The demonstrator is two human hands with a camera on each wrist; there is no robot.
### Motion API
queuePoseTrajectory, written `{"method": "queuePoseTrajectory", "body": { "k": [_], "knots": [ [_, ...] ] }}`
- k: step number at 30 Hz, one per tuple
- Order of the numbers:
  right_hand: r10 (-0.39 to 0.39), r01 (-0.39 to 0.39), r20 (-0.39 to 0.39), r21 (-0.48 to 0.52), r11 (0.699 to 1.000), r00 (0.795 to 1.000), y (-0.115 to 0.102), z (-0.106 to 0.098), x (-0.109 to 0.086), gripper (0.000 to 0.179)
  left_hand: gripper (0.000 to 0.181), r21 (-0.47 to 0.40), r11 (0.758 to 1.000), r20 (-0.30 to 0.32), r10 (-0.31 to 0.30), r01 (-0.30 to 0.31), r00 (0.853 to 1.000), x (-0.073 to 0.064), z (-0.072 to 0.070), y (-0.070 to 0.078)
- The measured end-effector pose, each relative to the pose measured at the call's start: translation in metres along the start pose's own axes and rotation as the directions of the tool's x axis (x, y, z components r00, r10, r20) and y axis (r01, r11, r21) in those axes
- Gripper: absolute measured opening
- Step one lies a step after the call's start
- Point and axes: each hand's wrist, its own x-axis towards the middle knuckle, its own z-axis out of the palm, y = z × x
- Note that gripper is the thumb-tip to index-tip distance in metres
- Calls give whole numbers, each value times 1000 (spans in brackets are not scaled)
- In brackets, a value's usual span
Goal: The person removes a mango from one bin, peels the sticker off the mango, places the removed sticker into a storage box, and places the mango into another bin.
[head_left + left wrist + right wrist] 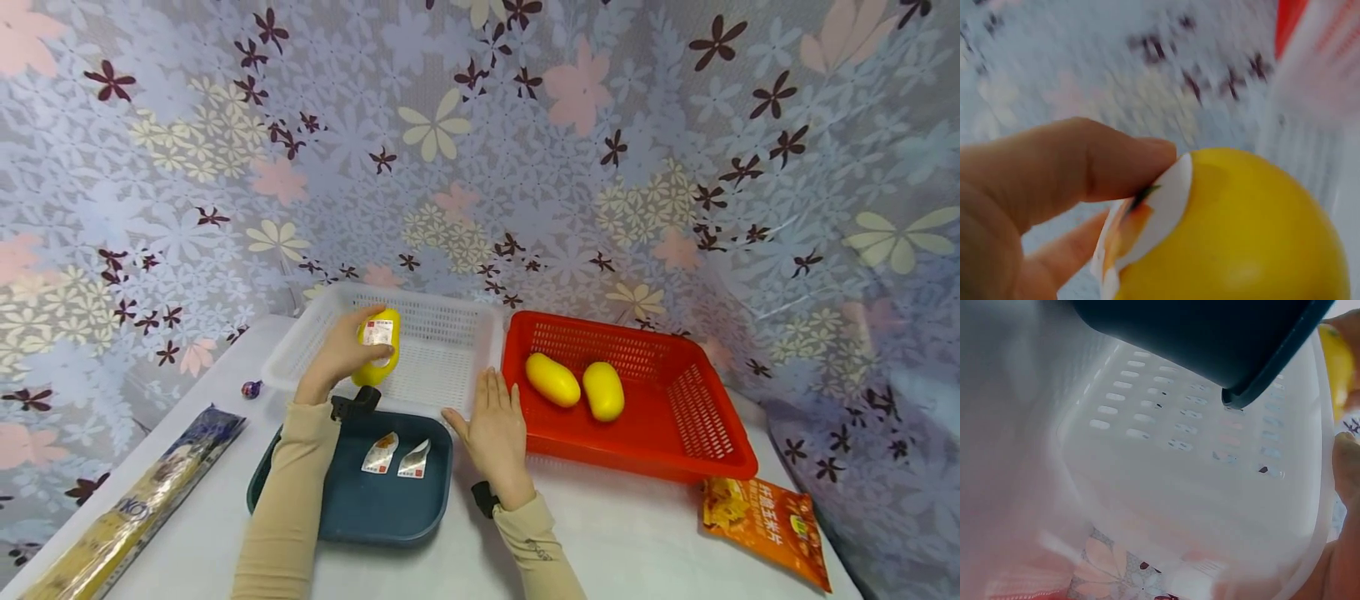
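Note:
My left hand [341,354] grips a yellow mango [360,375] over the left side of the white basket [431,358]. A white label with a fruit picture and print sits on the mango. In the left wrist view the thumb [1116,159] presses that label, whose edge stands off the yellow skin. My right hand [495,429] lies with straight fingers at the white basket's front right corner, its thumb spread toward the rim, beside the red basket [585,450]. In the right wrist view part of the right hand [1347,519] shows along the white basket's rim.
Two yellow mangoes [552,380] lie in the red basket. A dark teal tray [382,525] in front holds two labels [380,454]. At the left are a long noodle packet [135,508] and a small wrapped candy [251,389]; an orange snack bag [772,525] lies at the right.

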Motion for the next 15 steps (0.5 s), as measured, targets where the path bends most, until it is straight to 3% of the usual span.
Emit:
{"method": "queuePoseTrajectory", "body": {
  "k": [7, 15],
  "knots": [
    [2, -2, 14, -1, 1000, 1000, 0, 2, 0, 82, 69, 46, 998, -62, 53, -50, 997, -40, 26, 17],
    [4, -4, 28, 10, 1000, 1000, 0, 1, 0, 83, 69, -32, 993, -50, 109, -111, 993, -81, 48, 33]
  ]
}}
